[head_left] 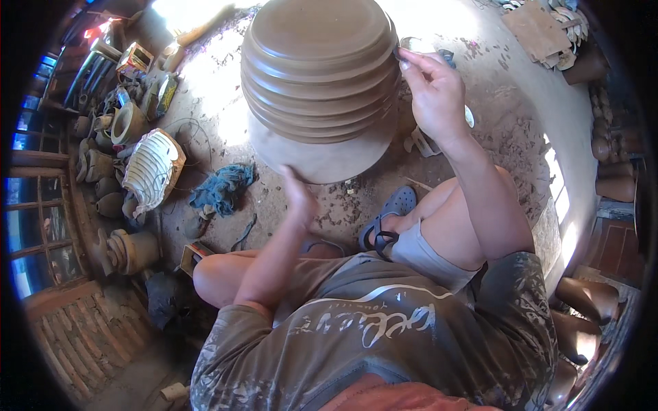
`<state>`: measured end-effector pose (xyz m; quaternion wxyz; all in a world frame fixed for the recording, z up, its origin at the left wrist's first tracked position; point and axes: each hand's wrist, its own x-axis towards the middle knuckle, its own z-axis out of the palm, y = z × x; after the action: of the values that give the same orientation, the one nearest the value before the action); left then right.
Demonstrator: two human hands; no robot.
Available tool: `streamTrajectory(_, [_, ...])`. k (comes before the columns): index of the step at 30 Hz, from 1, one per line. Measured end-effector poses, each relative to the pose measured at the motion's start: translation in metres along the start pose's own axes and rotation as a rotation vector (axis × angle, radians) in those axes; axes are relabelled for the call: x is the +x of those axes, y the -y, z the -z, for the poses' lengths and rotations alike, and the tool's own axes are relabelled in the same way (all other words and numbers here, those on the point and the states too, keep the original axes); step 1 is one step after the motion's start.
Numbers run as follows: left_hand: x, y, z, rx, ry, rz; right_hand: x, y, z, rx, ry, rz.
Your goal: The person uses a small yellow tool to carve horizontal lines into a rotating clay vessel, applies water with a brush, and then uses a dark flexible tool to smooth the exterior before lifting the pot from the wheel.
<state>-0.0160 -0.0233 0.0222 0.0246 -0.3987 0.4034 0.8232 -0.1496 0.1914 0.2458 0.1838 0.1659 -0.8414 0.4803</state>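
Note:
A large brown clay pot (319, 89) with ridged sides and a flat top stands on a round potter's wheel (322, 161) in front of me. My right hand (437, 99) is at the pot's upper right side, fingers pinched on a small dark scraping tool (397, 53) that meets the clay wall. Most of that tool is hidden by the fingers, so its exact kind is unclear. Lower down, my left hand (299, 200) reaches the near left edge of the wheel, fingers stretched toward the rim and holding nothing that I can see.
A blue-green rag (223, 188) and a ribbed, pale broken-looking piece (154, 170) lie to the left. Beyond are clay pots (129, 123) and a stepped clay form (130, 251). Several brown pots (586, 301) line the right side. Clay crumbs litter the floor.

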Motion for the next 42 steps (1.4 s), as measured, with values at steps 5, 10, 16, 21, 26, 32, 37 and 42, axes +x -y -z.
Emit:
streamTrajectory(5, [0.041,-0.027,0.018,-0.088,-0.085,-0.218,0.003,0.001,-0.006,-0.012,-0.012,0.028])
streamTrajectory(10, [-0.041,0.071,-0.014,0.279,0.341,0.327,0.000,-0.001,-0.010,0.017,-0.017,0.052])
streamTrajectory(16, [0.013,-0.022,0.013,-0.055,0.005,-0.115,0.005,-0.022,-0.007,0.048,0.026,-0.049])
streamTrajectory(21, [-0.020,0.055,-0.004,0.138,0.100,0.128,0.002,-0.027,-0.009,0.068,0.029,-0.046])
streamTrajectory(26, [-0.035,0.029,-0.018,0.058,0.014,0.168,-0.003,-0.023,0.001,-0.006,0.029,-0.041])
streamTrajectory(32, [0.046,-0.019,0.027,-0.054,-0.078,-0.213,-0.007,-0.021,-0.007,0.038,0.022,-0.054])
streamTrajectory(37, [-0.035,0.083,-0.009,0.327,0.330,0.274,-0.004,-0.022,-0.007,0.014,0.030,-0.078])
streamTrajectory(42, [0.006,-0.014,-0.005,0.016,-0.027,-0.135,-0.006,-0.016,-0.008,-0.015,0.034,-0.065])
